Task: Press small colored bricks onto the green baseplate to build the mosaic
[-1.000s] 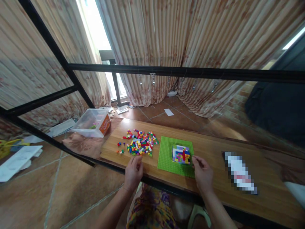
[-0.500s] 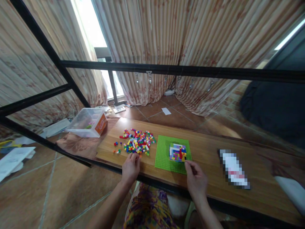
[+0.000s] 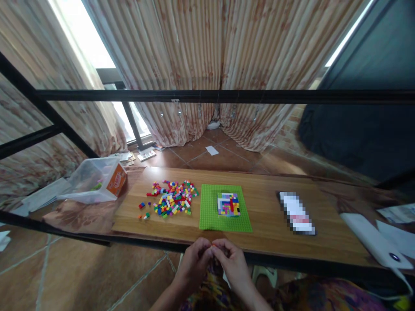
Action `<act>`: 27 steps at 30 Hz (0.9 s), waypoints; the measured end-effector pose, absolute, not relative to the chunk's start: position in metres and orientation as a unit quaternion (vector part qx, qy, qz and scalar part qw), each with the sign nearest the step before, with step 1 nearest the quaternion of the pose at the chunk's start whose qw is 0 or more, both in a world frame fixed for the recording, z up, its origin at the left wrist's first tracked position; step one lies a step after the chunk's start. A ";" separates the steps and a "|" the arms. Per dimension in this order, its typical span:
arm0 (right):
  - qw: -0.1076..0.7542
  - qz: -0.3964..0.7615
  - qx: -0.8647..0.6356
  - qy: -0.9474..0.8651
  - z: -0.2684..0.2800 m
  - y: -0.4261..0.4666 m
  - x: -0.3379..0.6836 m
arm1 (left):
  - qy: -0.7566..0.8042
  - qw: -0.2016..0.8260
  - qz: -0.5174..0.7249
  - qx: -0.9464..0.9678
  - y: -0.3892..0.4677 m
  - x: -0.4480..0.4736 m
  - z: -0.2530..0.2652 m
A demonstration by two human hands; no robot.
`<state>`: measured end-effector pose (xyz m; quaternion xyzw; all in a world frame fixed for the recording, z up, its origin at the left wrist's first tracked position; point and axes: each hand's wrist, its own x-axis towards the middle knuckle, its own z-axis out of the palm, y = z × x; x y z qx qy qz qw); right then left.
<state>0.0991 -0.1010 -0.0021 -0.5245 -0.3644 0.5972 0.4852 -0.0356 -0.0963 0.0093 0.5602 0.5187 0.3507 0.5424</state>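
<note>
Just over the near edge of the tabletop, my left hand [image 3: 195, 259] and my right hand [image 3: 232, 260] meet fingertip to fingertip, both closed in a pinch. A sliver of a small orange toy brick [image 3: 213, 245] shows between the fingertips; most of it is hidden. Beyond them lies a green baseplate [image 3: 207, 220], bearing a squarish build of many-coloured bricks [image 3: 228, 204] with a red piece on top. To the left of the plate, loose toy bricks [image 3: 175, 198] are spread in a pile.
A clear plastic box [image 3: 84, 183] with an orange label stands at the left end. On the right lie a phone [image 3: 296, 214] with a blurred screen and a white device [image 3: 372, 239] with a cable. A black metal rail [image 3: 207, 96] crosses beyond the table.
My left hand has left the edge of the brick pile and my right hand the baseplate's corner. Both have come together at the near edge. The view has turned to the right.
</note>
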 end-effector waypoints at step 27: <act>0.584 0.408 -0.616 -0.336 0.012 -0.047 0.184 | 0.570 0.250 0.350 0.700 -0.033 -0.089 0.017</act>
